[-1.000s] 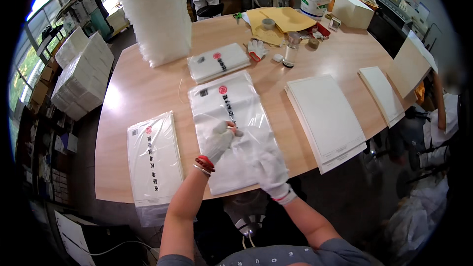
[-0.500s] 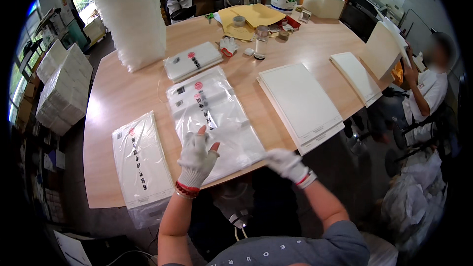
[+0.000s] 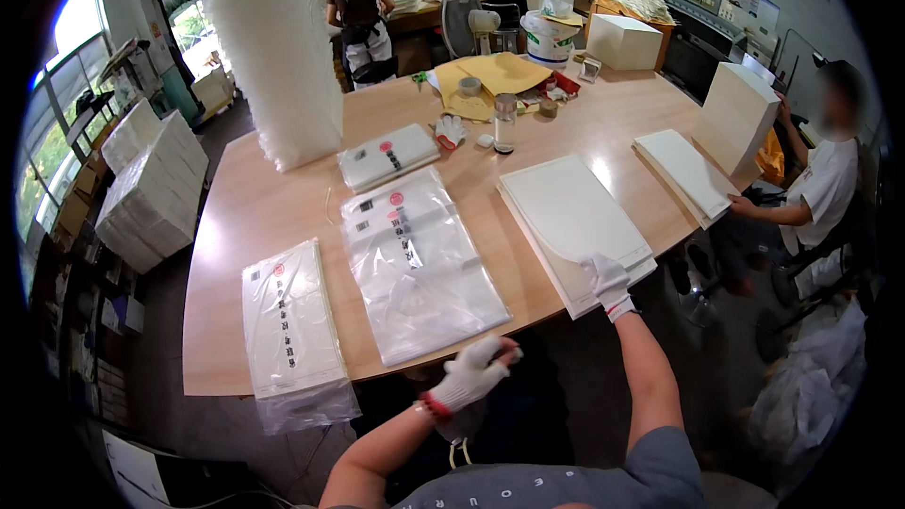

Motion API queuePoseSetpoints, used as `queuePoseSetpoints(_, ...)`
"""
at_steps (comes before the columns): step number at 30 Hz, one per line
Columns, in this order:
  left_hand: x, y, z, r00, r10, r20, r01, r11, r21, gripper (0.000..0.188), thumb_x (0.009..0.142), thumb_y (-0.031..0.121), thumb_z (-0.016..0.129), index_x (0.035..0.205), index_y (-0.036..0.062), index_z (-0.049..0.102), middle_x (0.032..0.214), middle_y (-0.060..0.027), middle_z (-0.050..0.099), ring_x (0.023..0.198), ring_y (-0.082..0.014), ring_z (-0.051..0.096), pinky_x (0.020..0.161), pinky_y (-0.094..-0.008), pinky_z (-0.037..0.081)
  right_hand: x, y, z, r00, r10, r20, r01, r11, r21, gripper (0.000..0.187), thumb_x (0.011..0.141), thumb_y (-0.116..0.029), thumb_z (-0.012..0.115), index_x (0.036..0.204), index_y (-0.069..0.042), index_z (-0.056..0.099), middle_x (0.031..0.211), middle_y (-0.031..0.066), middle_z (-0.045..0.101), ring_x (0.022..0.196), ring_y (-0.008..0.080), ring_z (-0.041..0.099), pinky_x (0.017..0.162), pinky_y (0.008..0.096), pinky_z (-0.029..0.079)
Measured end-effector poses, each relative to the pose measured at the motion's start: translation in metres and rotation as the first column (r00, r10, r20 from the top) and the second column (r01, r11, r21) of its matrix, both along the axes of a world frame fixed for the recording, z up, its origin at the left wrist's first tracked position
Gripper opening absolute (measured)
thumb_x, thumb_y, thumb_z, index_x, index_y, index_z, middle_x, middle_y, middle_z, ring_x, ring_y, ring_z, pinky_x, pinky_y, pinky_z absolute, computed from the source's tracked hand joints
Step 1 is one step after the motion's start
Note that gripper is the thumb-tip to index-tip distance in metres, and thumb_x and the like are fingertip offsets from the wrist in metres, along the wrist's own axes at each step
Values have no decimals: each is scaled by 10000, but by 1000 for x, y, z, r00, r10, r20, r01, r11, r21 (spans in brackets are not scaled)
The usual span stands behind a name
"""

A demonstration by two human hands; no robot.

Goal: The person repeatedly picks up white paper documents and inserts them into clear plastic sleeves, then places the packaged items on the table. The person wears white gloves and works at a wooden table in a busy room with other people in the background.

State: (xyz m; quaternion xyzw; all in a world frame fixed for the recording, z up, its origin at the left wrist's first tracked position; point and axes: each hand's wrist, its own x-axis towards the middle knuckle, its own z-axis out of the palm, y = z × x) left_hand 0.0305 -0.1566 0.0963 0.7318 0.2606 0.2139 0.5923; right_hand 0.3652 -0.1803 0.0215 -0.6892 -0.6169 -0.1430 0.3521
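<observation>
My right hand [image 3: 608, 285], in a white knit glove, is at the near edge of a stack of white paper [image 3: 566, 207]. It holds the near edge of the top paper, whose near-left corner curls up off the sheets below. My left hand [image 3: 471, 372], gloved with bare fingertips, hovers off the table's front edge, fingers loosely bent and apart, holding nothing. In front of it lies a pile of clear printed plastic bags [image 3: 424, 273]. Further left, a filled clear bag of white paper [image 3: 292, 316] lies with its loose end hanging over the table edge.
Folded plastic bags [image 3: 388, 155], a tall white stack [image 3: 278, 57], a clear jar [image 3: 504, 123] and yellow envelopes [image 3: 490, 80] stand or lie farther back. At right, a seated person's hand [image 3: 742, 205] touches a smaller paper stack [image 3: 681, 165]. A fan [image 3: 462, 19] stands behind the table.
My right hand has moved right onto the paper stack and lifted a corner. My left hand has come off the plastic bags toward me. The seated person's hand has reached the smaller stack.
</observation>
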Motion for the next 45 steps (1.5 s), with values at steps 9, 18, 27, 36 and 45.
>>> queuePoseSetpoints(9,50,0,-80,1000,-3,-15,-10,609,-793,424,816,139,552,1204,-2,457,1201,-122,488,1114,-197,473,963,-342,393,-131,-79,68,817,542,-196,-575,743,-342,167,828,-266,532,854,-140,639,890,59,634,846,260,593,827,407,444)
queuePoseSetpoints(18,-1,-42,-39,877,158,-453,-48,968,245,701,729,294,583,1317,27,311,1249,-251,445,1033,-391,514,930,-478,353,-151,-107,-41,-15,114,-993,-255,960,114,591,945,-464,365,1303,7,350,1152,115,526,1063,201,509,921,364,425)
queuePoseSetpoints(27,-44,-8,2,944,330,12,-238,656,716,585,645,154,709,1183,58,500,1246,-246,424,1160,-419,420,929,-470,389,-218,-77,-3,65,107,-992,-60,993,103,313,865,-202,581,1085,13,528,957,62,601,812,130,578,704,265,483)
queuePoseSetpoints(36,-74,103,18,952,245,181,-214,961,-176,292,827,30,578,1111,-26,536,907,-107,630,805,-168,618,667,-277,504,-170,-112,82,830,250,-499,-254,965,60,213,787,-126,617,985,-49,641,948,149,613,879,258,605,768,331,483)
queuePoseSetpoints(45,-6,58,19,974,57,220,-222,460,860,165,818,153,592,948,51,597,815,-82,584,748,-247,577,663,-352,454,-191,-51,74,978,100,-184,-205,642,-739,325,825,-114,466,1148,-104,500,1066,129,543,876,250,569,719,300,478)
